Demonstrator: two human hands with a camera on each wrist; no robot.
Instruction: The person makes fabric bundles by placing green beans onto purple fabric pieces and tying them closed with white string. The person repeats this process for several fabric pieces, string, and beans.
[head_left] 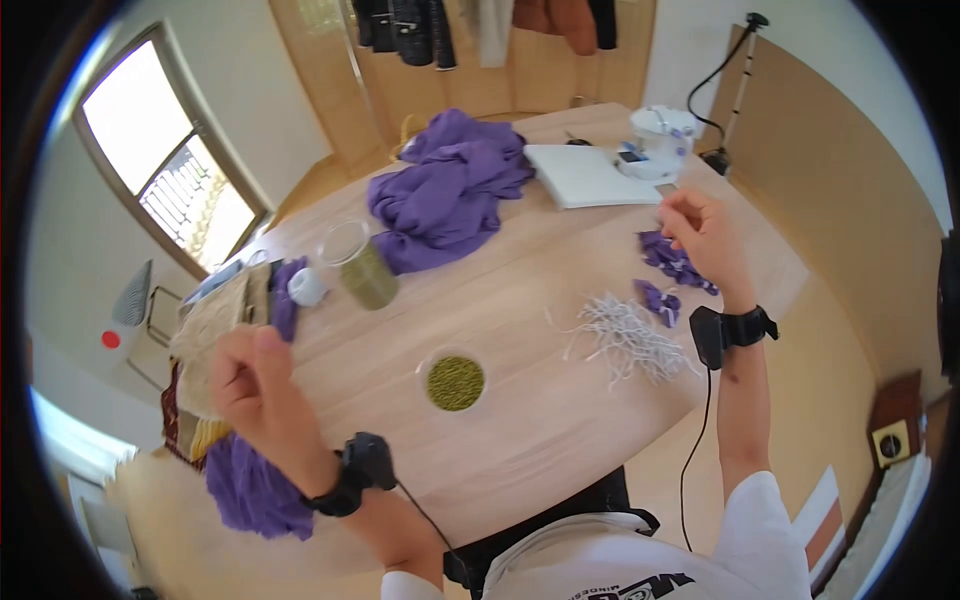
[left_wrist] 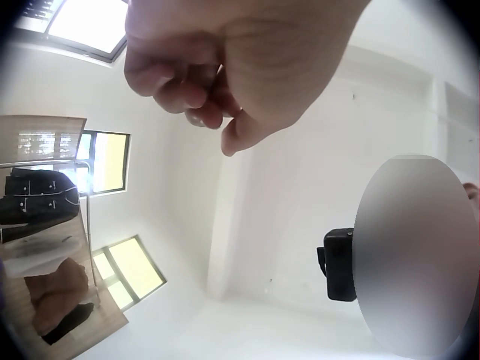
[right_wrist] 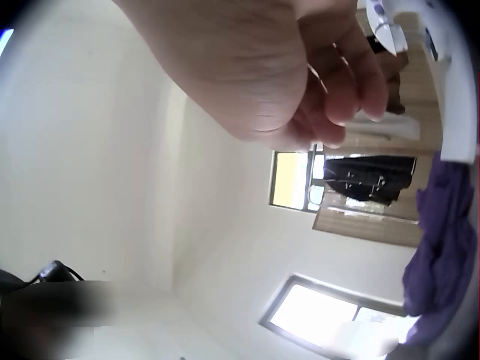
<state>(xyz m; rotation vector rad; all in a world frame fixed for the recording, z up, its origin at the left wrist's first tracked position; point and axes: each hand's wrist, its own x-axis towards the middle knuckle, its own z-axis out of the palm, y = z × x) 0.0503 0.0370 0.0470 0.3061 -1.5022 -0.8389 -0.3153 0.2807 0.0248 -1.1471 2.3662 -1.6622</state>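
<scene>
Both hands are raised above the table with loosely curled fingers and nothing in them. My left hand (head_left: 255, 385) is over the left side, near a folded beige cloth (head_left: 215, 310); the left wrist view shows its fingers (left_wrist: 184, 97) bent in towards the palm. My right hand (head_left: 700, 235) hangs over small purple fabric pieces (head_left: 675, 262) at the right. Below it lies a loose heap of white strings (head_left: 635, 338). Between the hands, a small bowl of green beans (head_left: 455, 383) stands on the table. Behind it is a clear jar (head_left: 365, 270), partly filled with the same green.
A large crumpled purple cloth (head_left: 450, 185) covers the table's back middle. A white sewing machine (head_left: 660, 140) with its flat white extension table (head_left: 580, 178) stands at the back right. Beside the jar sits a white round object (head_left: 307, 287). More purple fabric (head_left: 250, 490) hangs at the left edge.
</scene>
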